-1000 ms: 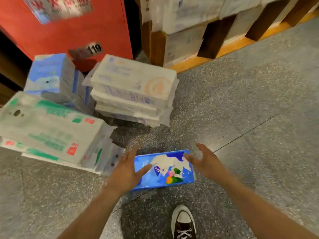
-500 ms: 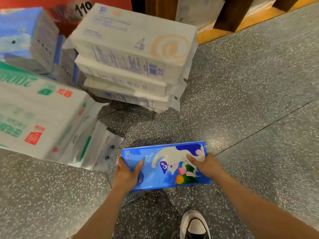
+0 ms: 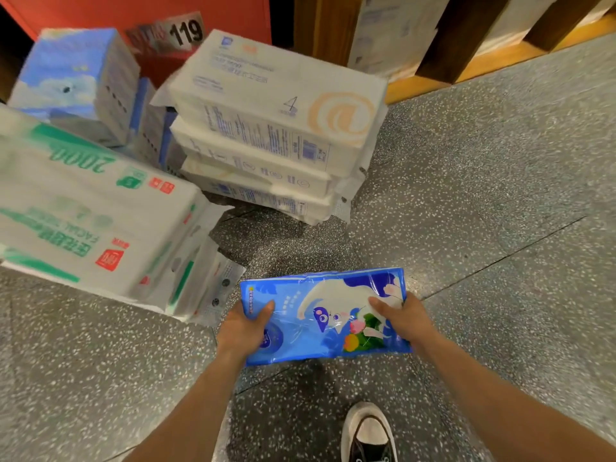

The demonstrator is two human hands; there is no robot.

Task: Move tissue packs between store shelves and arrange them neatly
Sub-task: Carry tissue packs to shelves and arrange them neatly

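Observation:
A flat blue tissue pack (image 3: 320, 315) with a white cartoon animal on it is held level just above the grey floor, below centre. My left hand (image 3: 245, 331) grips its left end, thumb on top. My right hand (image 3: 401, 320) grips its right end, fingers over the top face. Behind it on the floor is a stack of three white tissue packs (image 3: 273, 128) with an orange swirl. At the left sits a big white pack with green print (image 3: 90, 221). A sky-blue pack (image 3: 73, 81) stands behind that one.
A red shelf base (image 3: 140, 11) with a price tag reading 119 (image 3: 185, 31) rises at the top left. A wooden shelf unit (image 3: 466, 38) holding white packs runs along the top right. My shoe (image 3: 368, 431) is at the bottom edge. Speckled floor (image 3: 500, 211) spreads to the right.
Both hands went from open beside the blue pack to gripping its two ends, and the pack now sits slightly raised off the floor. The camera has dropped closer to the stacks.

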